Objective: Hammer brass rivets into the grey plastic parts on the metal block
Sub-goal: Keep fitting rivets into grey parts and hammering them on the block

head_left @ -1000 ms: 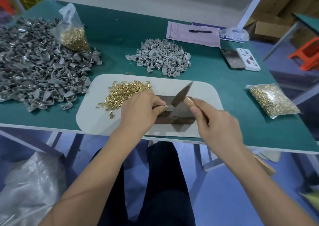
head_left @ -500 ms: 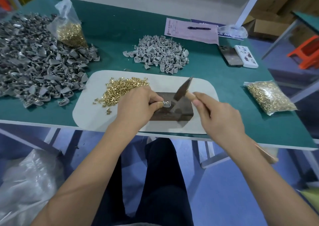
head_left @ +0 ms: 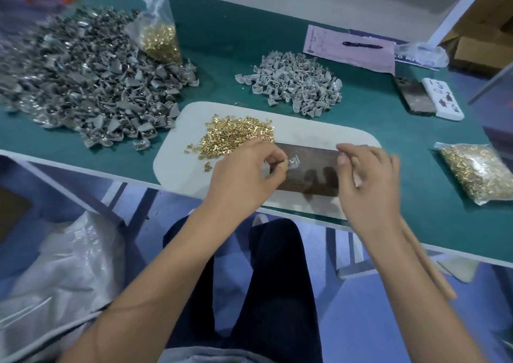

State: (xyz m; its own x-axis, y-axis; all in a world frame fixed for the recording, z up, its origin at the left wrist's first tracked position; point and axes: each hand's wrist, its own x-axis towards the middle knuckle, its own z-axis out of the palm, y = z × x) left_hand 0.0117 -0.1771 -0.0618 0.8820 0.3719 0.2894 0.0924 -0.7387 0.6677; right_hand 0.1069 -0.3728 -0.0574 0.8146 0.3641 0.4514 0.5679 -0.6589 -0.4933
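Observation:
My left hand [head_left: 244,174] pinches a small grey plastic part [head_left: 293,163] between thumb and fingertips over the left end of the dark metal block [head_left: 313,156]. My right hand [head_left: 366,179] is closed around the hammer at the block's right end. Only the wooden handle [head_left: 429,262] shows, running back along my forearm; the hammer head is hidden by the hand. A loose heap of brass rivets [head_left: 238,133] lies on the white mat [head_left: 172,162], just left of the block.
A large pile of grey parts [head_left: 69,79] covers the table's left, with a bag of rivets [head_left: 159,40] on it. A smaller grey pile [head_left: 291,82] lies behind the mat. Another rivet bag [head_left: 477,171] sits right; a paper with a pen [head_left: 352,49] and a phone [head_left: 415,96] lie behind.
The hammer head, raised over the block before, has dropped out of sight behind my right hand. My left hand still pinches the grey part. The camera has swung left.

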